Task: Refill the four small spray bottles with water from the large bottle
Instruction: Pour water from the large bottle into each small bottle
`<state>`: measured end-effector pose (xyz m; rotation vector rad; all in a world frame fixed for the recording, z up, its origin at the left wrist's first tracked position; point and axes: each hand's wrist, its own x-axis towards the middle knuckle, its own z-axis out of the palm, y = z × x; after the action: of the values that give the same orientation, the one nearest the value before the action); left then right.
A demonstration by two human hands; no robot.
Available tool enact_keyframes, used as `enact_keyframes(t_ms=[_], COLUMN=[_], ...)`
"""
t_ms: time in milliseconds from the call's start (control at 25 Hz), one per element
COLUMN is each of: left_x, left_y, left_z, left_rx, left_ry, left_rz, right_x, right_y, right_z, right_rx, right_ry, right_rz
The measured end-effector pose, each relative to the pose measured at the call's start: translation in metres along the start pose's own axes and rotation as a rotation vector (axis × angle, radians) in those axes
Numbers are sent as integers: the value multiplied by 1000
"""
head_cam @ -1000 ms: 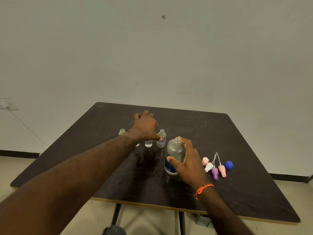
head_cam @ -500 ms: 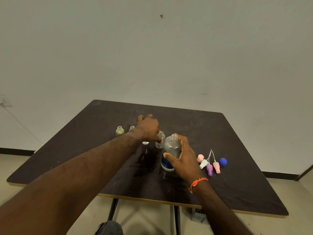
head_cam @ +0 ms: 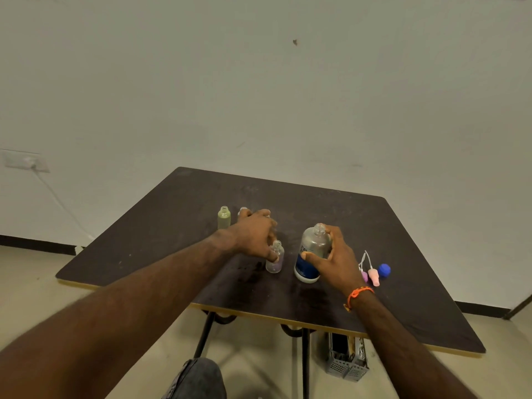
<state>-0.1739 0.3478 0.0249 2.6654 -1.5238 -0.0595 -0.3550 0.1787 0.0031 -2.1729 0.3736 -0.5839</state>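
Right grip [head_cam: 331, 260] curled round smooth large bottle [head_cam: 312, 253]; left grip [head_cam: 256, 234] pinching small clear round-shouldered bottle [head_cam: 275, 259].

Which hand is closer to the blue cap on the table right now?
Right. The right hand grips the large bottle a short way left of the blue cap. The left hand is farther left, fingers on the purple-tinted small bottle.

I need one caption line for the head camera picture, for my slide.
Left hand grips a small clear purple-tinted bottle; right hand holds the large uncapped blue-labelled bottle.
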Motion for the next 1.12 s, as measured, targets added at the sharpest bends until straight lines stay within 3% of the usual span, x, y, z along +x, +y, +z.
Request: enact_keyframes(t_ms=[280, 680, 1120], left_x=[-41, -50, -55], left_y=[-5, 16, 5], left_z=[25, 71, 61], left_rx=[-218, -538, -361], left_ry=[209, 366, 431], left_rz=[-51, -198, -122], right_x=[-8, -6, 8], right_y=[3, -6, -28], right_z=[-2, 5, 0], right_rx=[11, 57, -663], right_ry=[-20, -19, -32], right_rz=[50, 45, -195])
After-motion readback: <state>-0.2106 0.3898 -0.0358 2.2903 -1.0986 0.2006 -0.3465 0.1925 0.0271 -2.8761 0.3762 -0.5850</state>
